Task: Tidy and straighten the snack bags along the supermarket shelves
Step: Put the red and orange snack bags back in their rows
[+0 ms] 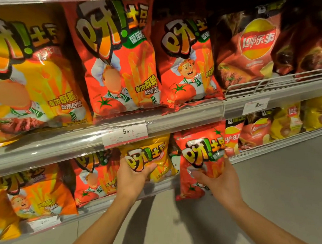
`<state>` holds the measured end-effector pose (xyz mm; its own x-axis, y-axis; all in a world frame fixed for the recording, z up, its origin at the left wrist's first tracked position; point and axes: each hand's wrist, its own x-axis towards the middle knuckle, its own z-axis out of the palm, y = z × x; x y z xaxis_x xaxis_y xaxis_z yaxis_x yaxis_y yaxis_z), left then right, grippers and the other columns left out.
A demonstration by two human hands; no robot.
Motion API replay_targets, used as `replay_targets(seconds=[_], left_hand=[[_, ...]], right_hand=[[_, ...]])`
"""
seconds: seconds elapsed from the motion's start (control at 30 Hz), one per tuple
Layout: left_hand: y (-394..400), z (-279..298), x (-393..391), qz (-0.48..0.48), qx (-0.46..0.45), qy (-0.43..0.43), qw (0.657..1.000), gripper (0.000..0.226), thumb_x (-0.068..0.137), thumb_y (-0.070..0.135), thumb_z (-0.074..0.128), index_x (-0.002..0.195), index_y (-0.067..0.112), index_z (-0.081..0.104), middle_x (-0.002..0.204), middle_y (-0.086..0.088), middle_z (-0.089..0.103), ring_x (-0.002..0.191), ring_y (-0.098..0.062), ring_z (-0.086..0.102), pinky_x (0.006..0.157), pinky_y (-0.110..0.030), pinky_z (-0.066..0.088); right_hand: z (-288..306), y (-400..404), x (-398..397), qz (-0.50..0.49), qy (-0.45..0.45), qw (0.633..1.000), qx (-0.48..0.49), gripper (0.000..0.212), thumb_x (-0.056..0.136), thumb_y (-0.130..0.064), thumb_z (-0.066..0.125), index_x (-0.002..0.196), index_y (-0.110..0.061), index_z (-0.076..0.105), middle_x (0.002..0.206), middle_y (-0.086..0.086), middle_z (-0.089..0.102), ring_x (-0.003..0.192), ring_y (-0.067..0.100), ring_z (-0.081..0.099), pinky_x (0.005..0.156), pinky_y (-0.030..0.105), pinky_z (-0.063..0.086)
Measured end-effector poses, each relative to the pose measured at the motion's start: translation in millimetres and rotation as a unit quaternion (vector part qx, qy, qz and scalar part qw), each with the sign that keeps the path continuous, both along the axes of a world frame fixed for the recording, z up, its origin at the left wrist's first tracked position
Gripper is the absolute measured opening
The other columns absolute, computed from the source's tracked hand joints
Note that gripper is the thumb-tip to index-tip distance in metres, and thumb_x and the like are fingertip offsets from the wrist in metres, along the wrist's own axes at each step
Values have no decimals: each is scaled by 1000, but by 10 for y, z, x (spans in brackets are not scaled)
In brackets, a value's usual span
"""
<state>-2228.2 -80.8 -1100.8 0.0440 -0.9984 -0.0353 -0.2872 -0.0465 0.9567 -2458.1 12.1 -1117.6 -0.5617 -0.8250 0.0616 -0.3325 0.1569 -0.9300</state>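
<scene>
A: What is the biggest thing here?

B: The shelves point(184, 112). 2 rows show well. The top row has big bags, like the big red tomato fries bag point(120, 63). A white price tag point(125, 133) says 5.90.

A: Where are the bags being fixed?

B: On the lower row. The small yellow fries bag point(150, 159) stands on the shelf. The small red tomato fries bag point(200, 157) is just beside it, and its bottom hangs off the front edge, over the floor.

A: What are the hands doing?

B: The left hand point(131, 178) holds the yellow bag at its lower left side, thumb curled over the front. The right hand point(217, 177) cups the red bag from below, fingers curled on its front.

A: How will the bags feel?

B: I think light and puffy, full of air. The foil looks shiny, so maybe slippery. The fries inside could snap, so do not squeeze. Hold the sides or the bottom edge, then push the red one back gently.
</scene>
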Motion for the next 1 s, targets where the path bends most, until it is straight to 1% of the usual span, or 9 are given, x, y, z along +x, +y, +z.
replay_targets(seconds=[0.1,0.23,0.47,0.57,0.63,0.7,0.8,0.87,1.0], left_hand=[[8,26,-260,3,3,22,1000,60,66,26,92,111,14,54,102,-4,71,94,-23,70,85,-51,58],[13,30,-692,-12,9,37,999,56,69,24,90,107,9,52,102,-13,68,94,-34,68,83,-55,56],[-66,-79,-1109,-55,-29,5,998,51,72,32,87,114,19,62,106,1,71,98,-15,69,87,-44,56],[-86,-121,-1183,-51,-37,-13,998,30,72,33,87,89,32,62,92,11,71,88,-6,67,74,-44,57],[-89,-137,-1196,-49,-63,-23,997,39,70,29,89,70,41,51,76,31,66,75,13,62,56,-29,47],[-120,-161,-1172,-72,-60,-37,995,42,69,28,90,65,43,51,72,43,60,70,22,57,59,-21,43],[-172,-152,-1087,-152,-39,-57,986,21,72,38,87,84,37,70,87,13,73,85,-3,69,75,-39,58],[-187,-157,-985,-172,-20,-52,984,36,69,41,88,96,33,66,102,-2,70,98,-20,66,85,-46,56],[-35,-252,-618,-186,-21,-42,981,51,86,23,75,130,16,49,126,-9,59,114,-26,58,98,-37,49]], right_hand=[[-118,337,-206,-51,0,999,2,61,46,-50,95,94,-36,61,88,-16,73,85,2,69,69,22,49],[-299,657,-426,-101,-25,994,30,76,40,-59,94,103,-33,60,100,-9,73,92,14,71,83,40,56],[-455,862,-507,-87,-25,993,77,101,31,-73,93,117,-35,58,110,-7,72,100,17,71,91,50,58],[-468,868,-414,-88,-24,992,88,105,26,-78,89,116,-36,56,109,-9,70,99,15,69,91,49,57],[-466,874,-340,-87,-31,991,94,107,24,-78,89,117,-35,56,109,-10,70,99,14,69,91,48,57],[-468,875,-254,-76,-38,991,102,108,28,-71,93,122,-33,55,113,-8,68,102,15,68,93,49,57],[-450,892,-90,-68,-45,990,117,114,28,-72,93,127,-32,53,117,-7,67,104,14,67,92,46,58],[-424,903,49,-72,-43,990,111,117,25,-78,89,127,-34,52,116,-9,67,104,12,67,92,44,58],[-378,935,347,-63,-43,993,91,110,29,-73,93,126,-35,55,116,-9,69,106,15,68,93,47,58]])
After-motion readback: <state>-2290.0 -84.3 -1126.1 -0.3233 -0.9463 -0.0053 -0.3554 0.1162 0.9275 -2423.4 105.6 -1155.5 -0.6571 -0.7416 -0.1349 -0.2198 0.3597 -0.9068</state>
